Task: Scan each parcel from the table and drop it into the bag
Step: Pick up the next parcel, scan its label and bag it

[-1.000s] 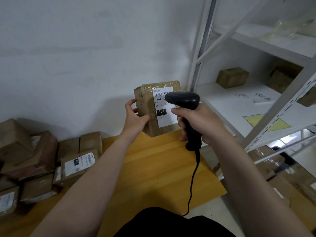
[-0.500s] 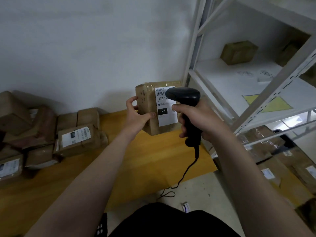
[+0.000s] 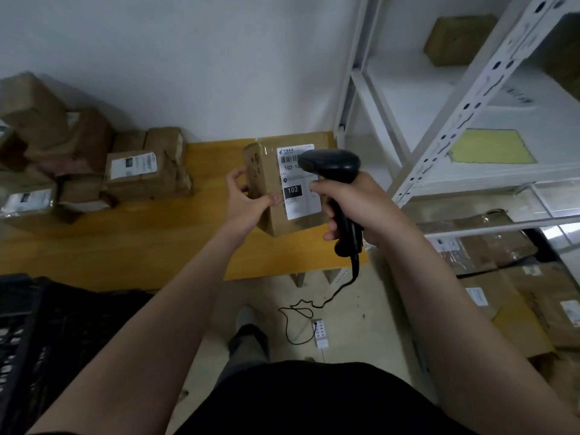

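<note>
- The parcel (image 3: 266, 171) is gripped at its left edge by the left hand (image 3: 248, 204), with the thumb laid across the front. It is held long axis upright over the right end of the table (image 3: 150, 243).
- The scanner (image 3: 332, 164) is clasped by its handle in the right hand (image 3: 357, 205). Its head is set just before the label (image 3: 296, 196), so part of the barcode is hidden.
- No bag can be made out.
- A black crate (image 3: 34, 340) is cut off at lower left.
</note>
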